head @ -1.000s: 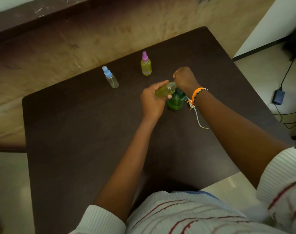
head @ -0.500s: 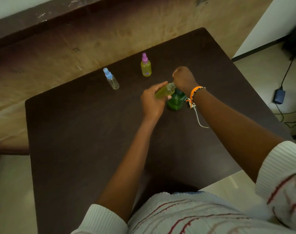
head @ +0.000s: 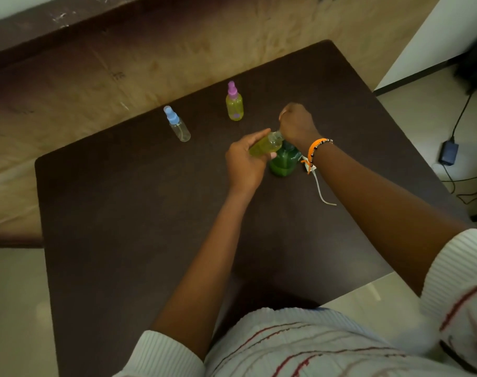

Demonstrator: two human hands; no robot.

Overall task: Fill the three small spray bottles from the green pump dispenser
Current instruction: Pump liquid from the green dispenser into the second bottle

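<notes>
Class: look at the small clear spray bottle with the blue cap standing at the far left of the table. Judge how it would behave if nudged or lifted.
The blue-capped bottle looks nearly empty, so it is probably very light. Tall and narrow on a small base, it would likely tip from a sideways nudge. Being round, it might then roll across the smooth dark table.

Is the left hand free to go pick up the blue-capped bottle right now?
Probably not yet. The left hand grips the uncapped bottle tilted at the green dispenser. The table between it and the blue-capped bottle looks unobstructed.
</notes>
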